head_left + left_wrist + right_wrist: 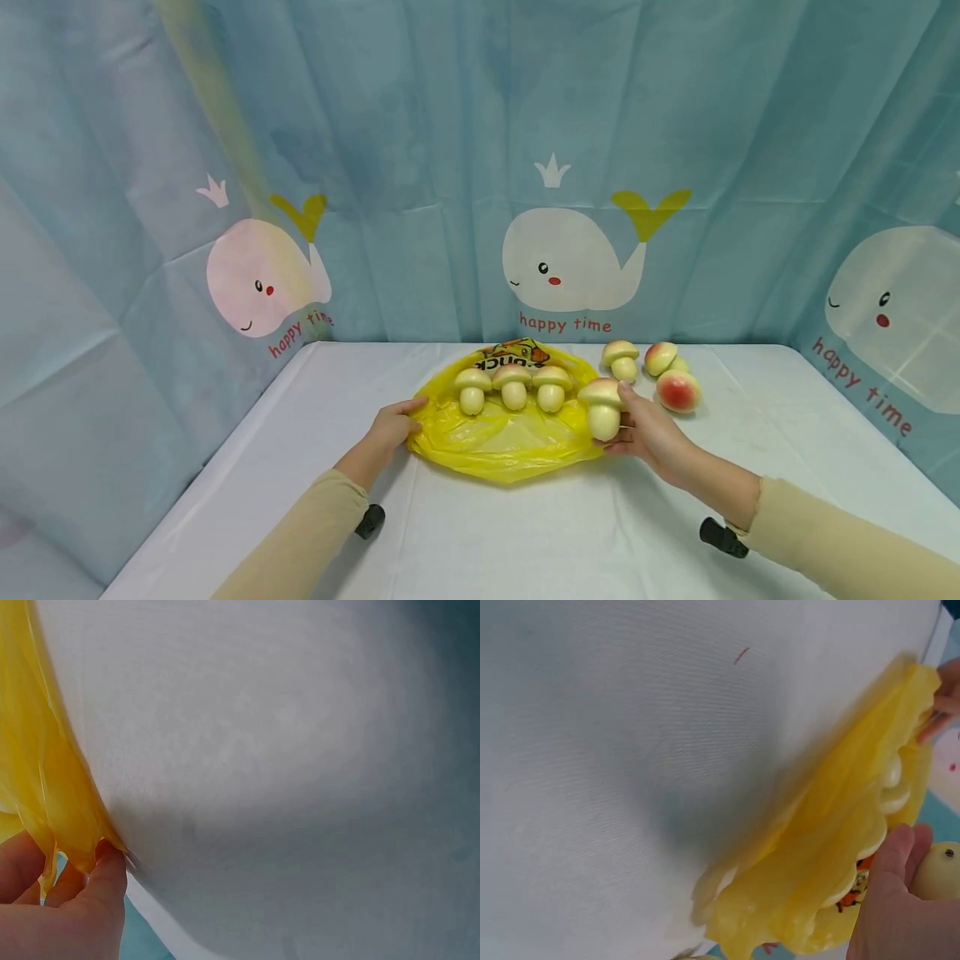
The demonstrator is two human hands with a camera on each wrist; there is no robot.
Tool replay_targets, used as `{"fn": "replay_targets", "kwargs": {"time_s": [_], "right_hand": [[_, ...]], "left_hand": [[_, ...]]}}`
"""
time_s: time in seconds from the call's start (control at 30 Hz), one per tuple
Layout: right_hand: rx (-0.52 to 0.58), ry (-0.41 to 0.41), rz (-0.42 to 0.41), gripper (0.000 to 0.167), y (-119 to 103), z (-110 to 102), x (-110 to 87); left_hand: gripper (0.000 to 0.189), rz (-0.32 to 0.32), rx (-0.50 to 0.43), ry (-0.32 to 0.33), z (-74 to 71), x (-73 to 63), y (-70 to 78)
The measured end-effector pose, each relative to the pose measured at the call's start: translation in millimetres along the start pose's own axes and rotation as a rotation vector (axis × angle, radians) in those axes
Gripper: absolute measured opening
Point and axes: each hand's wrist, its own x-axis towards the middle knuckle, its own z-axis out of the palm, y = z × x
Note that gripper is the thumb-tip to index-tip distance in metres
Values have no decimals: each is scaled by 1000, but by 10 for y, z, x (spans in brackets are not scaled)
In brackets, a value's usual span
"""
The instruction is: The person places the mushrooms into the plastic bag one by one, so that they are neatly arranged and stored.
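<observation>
A yellow plastic bag (495, 454) lies spread out on the white table, dark printing along its far side. Three toy mushrooms, a left one (472, 392), a middle one (513, 386) and a right one (552, 388), stand in a row within it. My left hand (395, 427) pinches the bag's left edge, and the left wrist view shows the plastic (64, 772) between thumb and fingers. At the bag's right edge my right hand (656, 433) holds another toy mushroom (602, 408), cap up. Whether those fingers also grip the plastic I cannot tell.
Behind the right hand, one toy mushroom (620, 360) stands upright. Two more, one tilted (662, 358) and one with its reddish cap facing forward (679, 391), lie to its right. A blue curtain (420, 167) with whale prints hangs behind the table (525, 542).
</observation>
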Motion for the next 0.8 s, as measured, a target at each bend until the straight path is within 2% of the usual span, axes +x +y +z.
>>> {"fn": "replay_targets", "kwargs": {"time_s": [0.53, 0.8], "right_hand": [[-12, -51, -9, 67, -51, 297, 90], [8, -69, 35, 65, -73, 447, 152]], "left_hand": [[53, 18, -8, -12, 3, -37, 29], [54, 8, -14, -8, 4, -28, 4]]}}
